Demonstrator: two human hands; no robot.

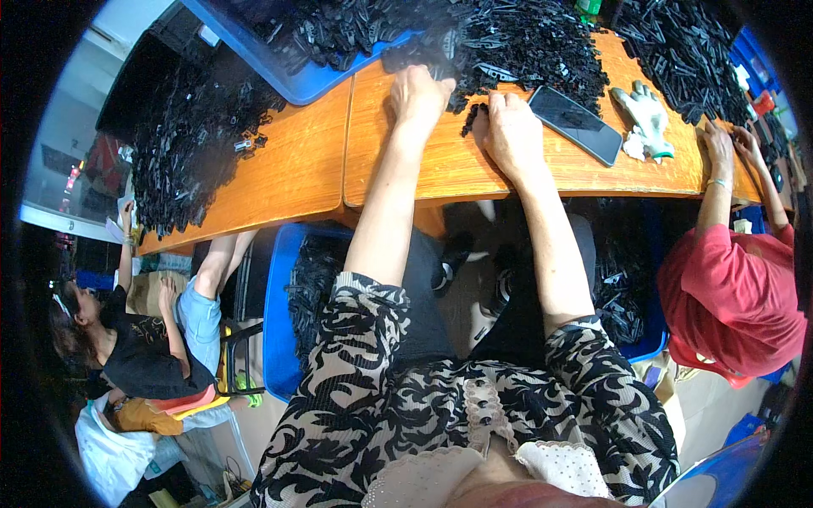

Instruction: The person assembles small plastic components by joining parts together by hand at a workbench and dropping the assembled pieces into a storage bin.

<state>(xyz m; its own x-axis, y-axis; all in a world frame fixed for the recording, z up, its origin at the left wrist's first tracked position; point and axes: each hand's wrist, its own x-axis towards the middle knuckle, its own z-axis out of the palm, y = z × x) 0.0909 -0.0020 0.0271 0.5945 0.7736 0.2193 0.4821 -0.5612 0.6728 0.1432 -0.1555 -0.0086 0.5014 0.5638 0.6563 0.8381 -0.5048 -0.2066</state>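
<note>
Pretty busy blouse point(428, 415) tbh, black and cream leafy swirls, shortish sleeves point(364, 334), white dotted collar point(563, 470) with scalloped edging, beige lacy placket point(483, 411), plus dark trousers point(428, 322).

From my remote station I find no legible text, number or sign in the head view. Markings noted, all unread: first, on the black T-shirt point(140, 360) of the seated co-worker point(203, 300) at the left, small gold-toned print shows on the front, too fine for me to resolve. Second, on the green object point(587, 7) at the far side of the table point(279, 169), pale marks show; I cannot tell whether they are lettering. Third, among the heaped black plastic parts point(529, 42), pale patches may be print or glare. Off the dark screen of the smartphone point(576, 125), right of centre, I read nothing.
</note>
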